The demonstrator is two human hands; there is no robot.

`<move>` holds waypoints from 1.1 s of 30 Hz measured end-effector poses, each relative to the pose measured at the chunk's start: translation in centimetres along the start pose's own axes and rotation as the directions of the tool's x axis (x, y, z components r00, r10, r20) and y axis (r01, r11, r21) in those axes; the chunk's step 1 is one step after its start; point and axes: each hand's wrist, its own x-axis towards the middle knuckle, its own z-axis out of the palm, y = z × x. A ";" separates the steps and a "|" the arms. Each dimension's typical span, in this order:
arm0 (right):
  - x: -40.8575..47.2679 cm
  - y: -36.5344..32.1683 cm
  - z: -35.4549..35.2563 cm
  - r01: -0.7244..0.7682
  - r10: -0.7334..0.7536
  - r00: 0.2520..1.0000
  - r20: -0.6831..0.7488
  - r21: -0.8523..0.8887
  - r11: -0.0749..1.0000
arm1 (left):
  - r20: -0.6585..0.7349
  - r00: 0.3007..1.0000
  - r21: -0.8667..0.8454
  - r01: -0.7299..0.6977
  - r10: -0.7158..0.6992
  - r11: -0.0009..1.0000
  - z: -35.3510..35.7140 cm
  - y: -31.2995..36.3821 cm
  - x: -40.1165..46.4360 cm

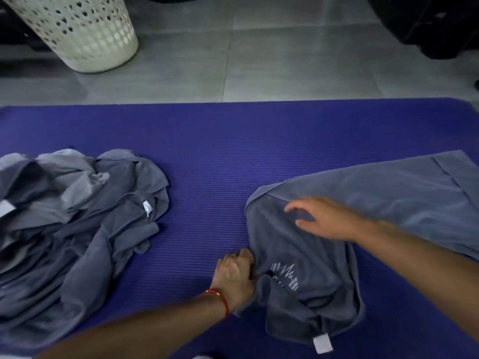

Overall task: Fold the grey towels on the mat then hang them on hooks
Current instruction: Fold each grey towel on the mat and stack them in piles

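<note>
Gripping the near-left edge of a grey towel with a white zigzag logo (pixel 311 268), the left hand (pixel 237 274) has its fingers curled into the cloth, bunching it just beside the printed mark; a thin red thread bracelet (pixel 220 299) circles that wrist. The right hand (pixel 324 218) rests flat on the same towel, farther from the camera than the logo, its fingers spread and relaxed against the fabric. This towel lies on the right part of a ribbed purple foam mat (pixel 207 177), partly folded, with one lighter flap stretching away to the mat's right edge and a darker part bearing the logo nearer the camera. The logo is a row of white bars and a jagged line like a pulse trace; letters beneath it are hidden in a fold and cannot be read. A small white fabric tag (pixel 322 344) hangs from the towel's nearest corner, and no writing can be made out on it. On the left part of the mat sits a crumpled heap of grey towels (pixel 77 216), well apart from the held one, with blank-looking white tags showing among its folds. Beyond the mat's far edge, on the grey tiled floor (pixel 285 60), stands a white perforated plastic laundry basket (pixel 77 29) at the far left
</note>
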 end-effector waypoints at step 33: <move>17.5 -10.9 3.3 0.026 -0.019 0.999 0.030 -0.256 0.966 | -0.493 0.849 0.097 0.273 -0.192 0.957 -3.8 -10.0 -1.7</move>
